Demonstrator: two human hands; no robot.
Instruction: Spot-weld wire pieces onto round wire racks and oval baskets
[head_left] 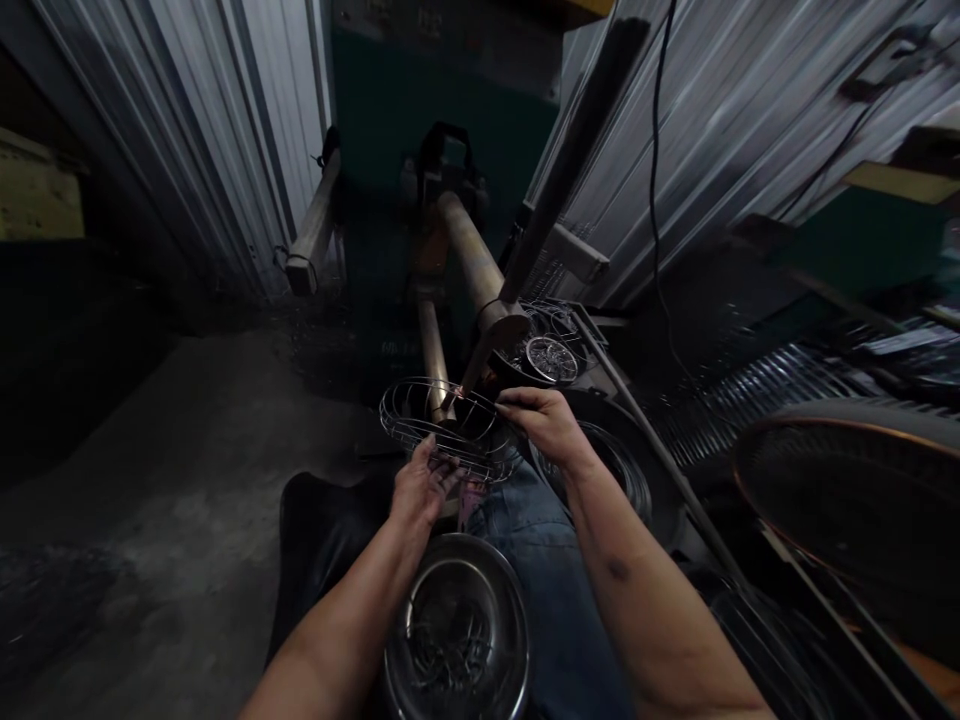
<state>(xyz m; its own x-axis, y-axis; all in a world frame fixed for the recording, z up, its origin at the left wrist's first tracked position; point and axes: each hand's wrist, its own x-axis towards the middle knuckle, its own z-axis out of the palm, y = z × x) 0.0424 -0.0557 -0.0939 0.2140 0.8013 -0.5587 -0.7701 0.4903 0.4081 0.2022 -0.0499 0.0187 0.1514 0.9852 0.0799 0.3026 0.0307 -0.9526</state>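
Nearest, just below the hands, sat a round steel bowl [504,600] of thin bent wires [446,650], while the open left hand [424,487] steadied and the closed right hand [544,425] gripped an oval silver wire cage [401,410] touching a dark metal welder arm [491,335] just beyond.

Under the left hand [424,482], one steel bowl [457,630] sits on the person's lap [555,560], with wire pieces [450,640] inside. Past the right hand [544,425], a metal rack [592,335] carries round wire grilles [551,360]. Concrete floor [150,480] lies left.
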